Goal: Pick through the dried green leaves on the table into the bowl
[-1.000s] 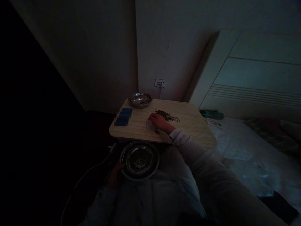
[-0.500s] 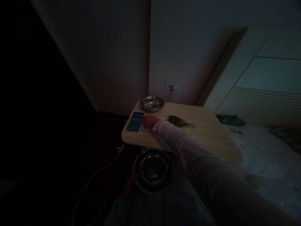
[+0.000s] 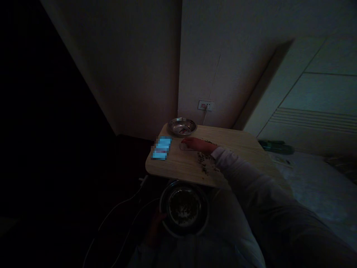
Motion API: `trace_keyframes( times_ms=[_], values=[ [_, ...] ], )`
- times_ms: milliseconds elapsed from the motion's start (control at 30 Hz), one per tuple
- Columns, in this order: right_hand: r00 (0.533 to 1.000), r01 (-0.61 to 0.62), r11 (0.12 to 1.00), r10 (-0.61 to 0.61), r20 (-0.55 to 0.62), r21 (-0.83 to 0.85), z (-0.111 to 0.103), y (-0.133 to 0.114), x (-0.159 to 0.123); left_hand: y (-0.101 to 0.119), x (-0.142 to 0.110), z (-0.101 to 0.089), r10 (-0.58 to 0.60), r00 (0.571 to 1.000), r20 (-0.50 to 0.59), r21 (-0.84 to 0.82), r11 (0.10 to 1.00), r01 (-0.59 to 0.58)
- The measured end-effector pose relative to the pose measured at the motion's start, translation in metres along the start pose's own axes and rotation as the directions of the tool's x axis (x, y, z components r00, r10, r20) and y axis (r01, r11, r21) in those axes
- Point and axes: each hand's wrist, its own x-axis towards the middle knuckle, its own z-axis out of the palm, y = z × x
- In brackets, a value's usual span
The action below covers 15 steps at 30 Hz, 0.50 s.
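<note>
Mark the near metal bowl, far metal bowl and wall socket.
Near metal bowl (image 3: 204,209), head view, right inner wall.
Far metal bowl (image 3: 173,126), head view, left inner wall.
Wall socket (image 3: 211,107), head view, faceplate.

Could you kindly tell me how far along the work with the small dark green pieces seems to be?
Already gathered: many small dark green pieces lie in the round silver metal bowl that the left hand holds. In hand: the right hand is at a small clear container. Apparently left: loose pieces scattered on the pale wooden table. It seems partly done.
</note>
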Motion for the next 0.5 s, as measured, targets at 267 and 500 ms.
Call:
trace_keyframes(
  times_ms=[267,500],
  values=[
    [0.936,-0.178,0.739,0.330,-0.120,0.649,-0.021,0.041,-0.123,0.001,0.002,0.006,-0.004,1.000,-0.007,0.056,0.998,0.005],
    [0.684,-0.233,0.611,0.656,-0.318,0.757,-0.006,0.066,-0.218,-0.001,0.007,0.027,-0.002,1.000,-0.004,0.084,0.996,0.002]
  ],
)
